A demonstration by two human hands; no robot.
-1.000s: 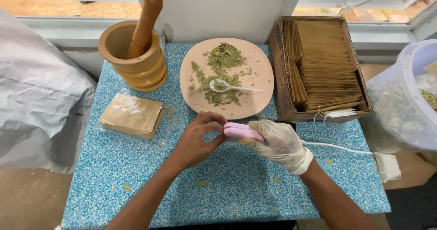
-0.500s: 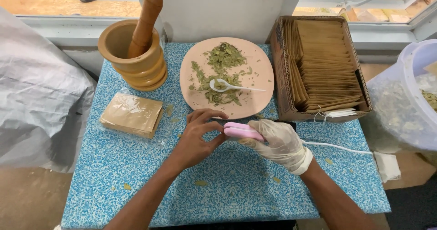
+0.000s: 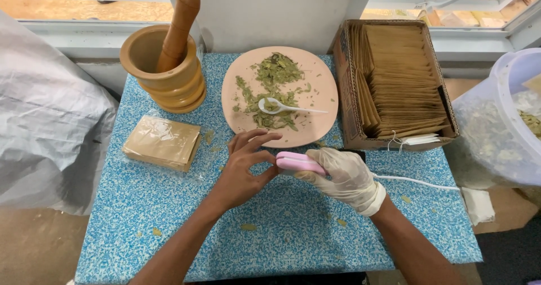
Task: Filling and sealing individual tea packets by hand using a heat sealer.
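I am gripping a small pink sealer (image 3: 297, 162) in my gloved right hand (image 3: 345, 178), my fingers wrapping around its rear half while its front end is pointing toward my left hand (image 3: 243, 169). A white cord (image 3: 417, 182) is trailing from under my right wrist across the blue patterned table (image 3: 169, 217) toward the right edge. My bare left hand is resting on the table just beside the sealer's tip, thumb and fingers curling in toward it and touching its end; I cannot tell whether anything is being pinched between them, since the fingers are hiding that spot. Just beyond my hands a pink plate (image 3: 321, 93) is sitting with dried green leaves (image 3: 273, 73) scattered over it and a white spoon (image 3: 287, 108) lying among them. To the plate's right a cardboard box (image 3: 345, 82) is holding upright rows of brown paper sachets (image 3: 403, 76). At the far left corner a wooden mortar (image 3: 163, 73) is standing with its pestle (image 3: 178, 28) leaning inside, and nearer me a wrapped stack of tan packets (image 3: 162, 142) is lying flat.
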